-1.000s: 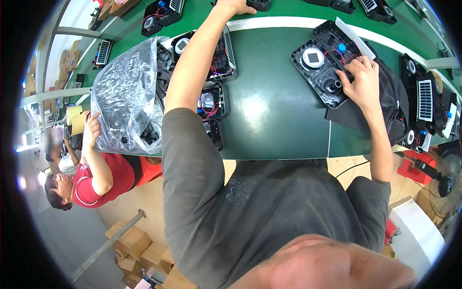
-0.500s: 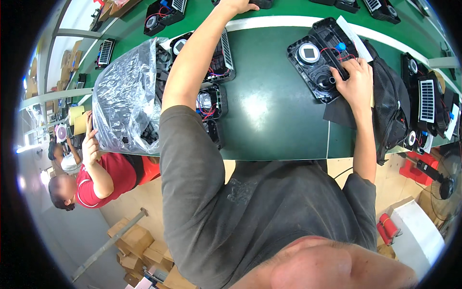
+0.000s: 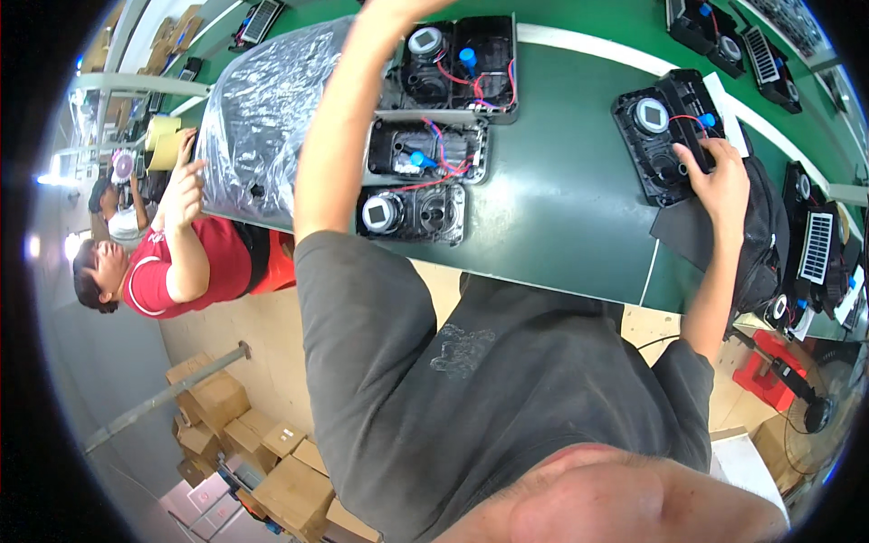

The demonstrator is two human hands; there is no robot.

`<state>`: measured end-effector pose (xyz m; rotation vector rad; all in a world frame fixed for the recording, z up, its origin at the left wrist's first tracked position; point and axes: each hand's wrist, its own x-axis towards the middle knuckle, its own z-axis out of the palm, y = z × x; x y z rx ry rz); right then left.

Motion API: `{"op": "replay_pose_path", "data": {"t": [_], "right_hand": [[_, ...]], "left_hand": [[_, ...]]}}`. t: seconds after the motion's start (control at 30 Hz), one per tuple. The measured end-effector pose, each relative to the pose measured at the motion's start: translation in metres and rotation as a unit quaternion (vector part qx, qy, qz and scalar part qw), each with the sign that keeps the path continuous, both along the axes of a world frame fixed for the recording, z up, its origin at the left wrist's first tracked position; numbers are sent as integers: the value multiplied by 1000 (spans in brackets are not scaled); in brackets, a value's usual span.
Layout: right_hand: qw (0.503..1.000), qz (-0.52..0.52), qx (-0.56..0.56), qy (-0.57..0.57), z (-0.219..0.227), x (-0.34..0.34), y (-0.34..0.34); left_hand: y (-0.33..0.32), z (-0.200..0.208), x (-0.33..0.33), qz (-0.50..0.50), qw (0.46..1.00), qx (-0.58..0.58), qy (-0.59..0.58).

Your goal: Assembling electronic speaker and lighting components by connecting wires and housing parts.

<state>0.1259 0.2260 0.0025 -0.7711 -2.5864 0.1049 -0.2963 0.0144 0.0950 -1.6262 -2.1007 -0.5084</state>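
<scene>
Right hand pinches wall of open black plastic housing; thin red wire could snag if grip slips. Left hand cropped: cannot tell grip.

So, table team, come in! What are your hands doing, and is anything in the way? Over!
Left hand cut off at top edge, hold unseen. Right hand on open black case. Dark bag close by, might crowd it.
</scene>
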Motion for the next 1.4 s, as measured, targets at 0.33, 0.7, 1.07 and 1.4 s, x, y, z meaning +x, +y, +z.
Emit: {"op": "replay_pose_path", "data": {"t": [0.33, 0.7, 1.07, 1.4], "right_hand": [[994, -26, -5, -109, -1, -4, -5], [994, -55, -2, -98, -16, -5, 0], [990, 81, -35, -110, -1, 1, -28], [929, 331, -115, -121, -7, 17, -83]], "left_hand": [[-288, -29, -95, 321, 929, -59, 173], [-389, -120, -123, 494, 860, -100, 84], [-386, -113, -134, 471, 837, -246, -135], [-182, -36, 149, -30, 996, -24, -80]]}}
